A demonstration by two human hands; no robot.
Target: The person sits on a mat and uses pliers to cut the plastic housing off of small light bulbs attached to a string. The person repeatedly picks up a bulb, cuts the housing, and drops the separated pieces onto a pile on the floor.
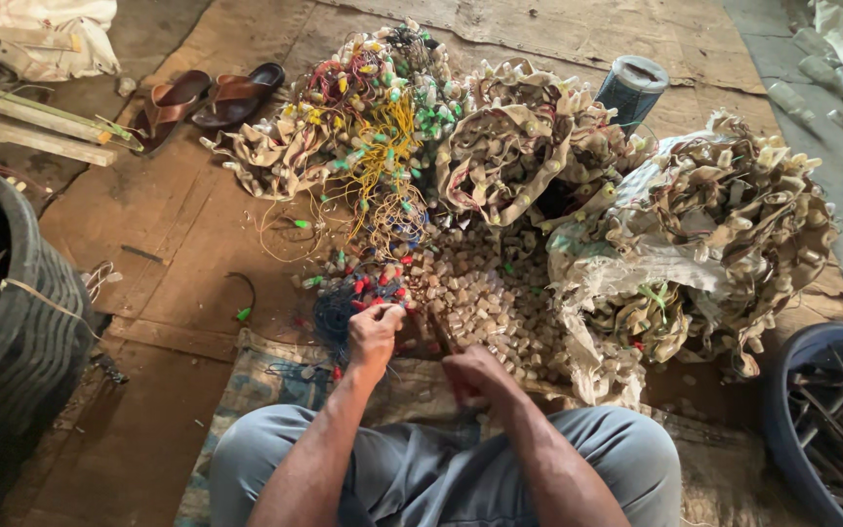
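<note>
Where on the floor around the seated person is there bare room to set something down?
Bare cardboard floor lies left of the wire tangle, between the sandals and the tyre. Another strip runs along the top, behind the bundles. Ahead of both hands, left hand and right hand, the small pieces and sack crowd everything.

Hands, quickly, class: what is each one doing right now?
Left hand: fingers pinched shut on a small red-capped piece from the tangled wires.
Right hand: closed in a fist; what it grips cannot be told.
</note>
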